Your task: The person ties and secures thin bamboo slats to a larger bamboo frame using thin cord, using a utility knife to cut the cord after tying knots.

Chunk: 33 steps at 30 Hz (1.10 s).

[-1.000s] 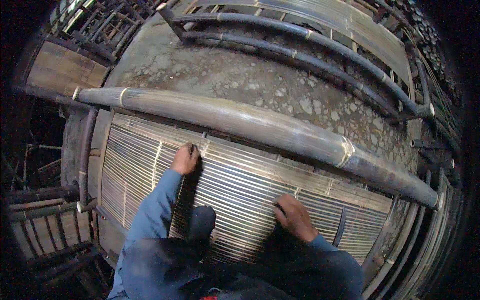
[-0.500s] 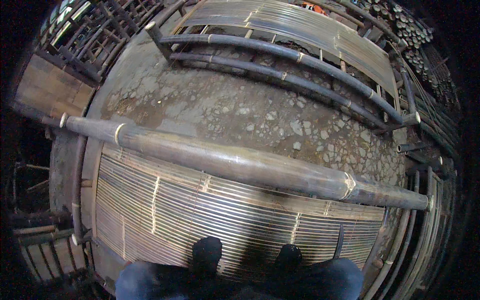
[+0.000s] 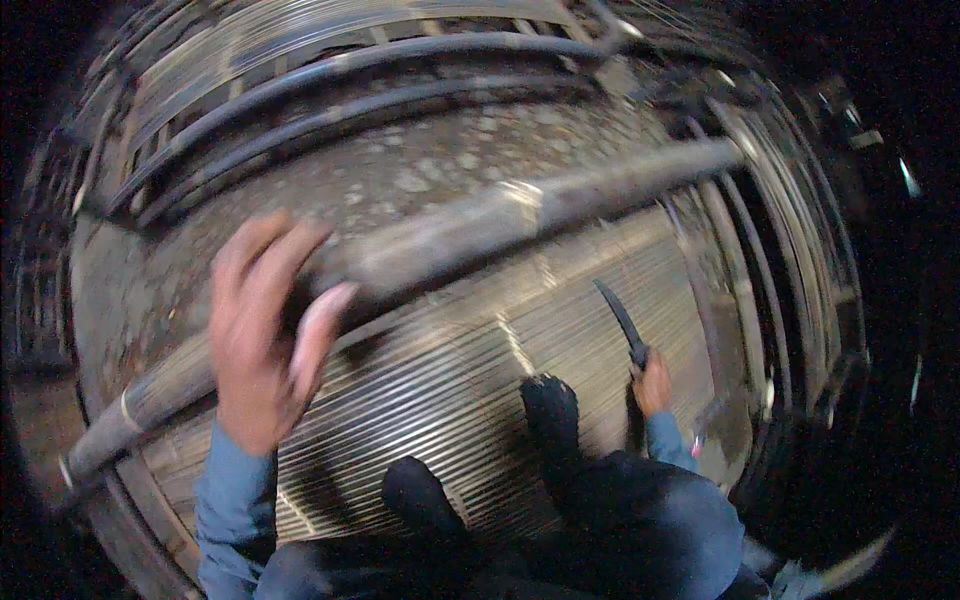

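My left hand (image 3: 262, 345) is raised over a thick bamboo pole (image 3: 440, 255), its thumb and fingers apart and nothing in them. Motion blur hides whether any fingertip touches the pole. At the right, my right hand (image 3: 653, 385) is closed round the handle of a knife with a slim, slightly curved dark blade (image 3: 618, 312). The blade points up and away, over a bench of thin bamboo slats (image 3: 450, 400) bound with pale lashings. My feet in dark footwear rest on these slats, the right foot (image 3: 550, 410) nearer the knife than the left foot (image 3: 420, 490).
Beyond the pole lies stony ground (image 3: 430, 170). Past it stands another slatted bamboo bench (image 3: 300, 35) with dark front rails (image 3: 400, 95). Long bamboo poles (image 3: 745, 280) run along the right side. The far right is dark.
Both hands have come into view. The knife, earlier by my right knee, is now in my right hand. The whole view has turned, so the pole now slants up to the right.
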Available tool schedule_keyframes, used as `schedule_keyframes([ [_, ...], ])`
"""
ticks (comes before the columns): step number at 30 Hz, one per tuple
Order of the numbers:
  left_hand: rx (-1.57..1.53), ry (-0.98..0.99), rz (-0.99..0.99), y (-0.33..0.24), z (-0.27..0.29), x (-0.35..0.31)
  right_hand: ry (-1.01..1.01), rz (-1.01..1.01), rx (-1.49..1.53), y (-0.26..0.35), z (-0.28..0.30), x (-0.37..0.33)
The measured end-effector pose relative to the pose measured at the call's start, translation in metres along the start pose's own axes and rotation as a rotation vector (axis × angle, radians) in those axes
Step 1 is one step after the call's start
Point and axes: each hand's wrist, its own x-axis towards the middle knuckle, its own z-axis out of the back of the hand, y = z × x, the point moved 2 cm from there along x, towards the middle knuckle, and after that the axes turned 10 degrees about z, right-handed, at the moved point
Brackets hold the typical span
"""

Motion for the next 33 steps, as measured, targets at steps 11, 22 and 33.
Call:
schedule_keyframes([
  [11, 0.268, 0.280, -0.082, -0.037, -0.070, 0.054, -0.364, -0.229, 0.343, 0.003, 0.036, -0.192],
  [22, 0.362, 0.384, 0.150, -0.042, -0.062, 0.059, -0.857, -0.541, 0.406, 0.004, -0.109, -0.339],
  [33, 0.394, 0.351, 0.182, -0.036, -0.063, 0.066, -0.795, -0.711, 0.936, 0.024, -0.066, -0.352],
])
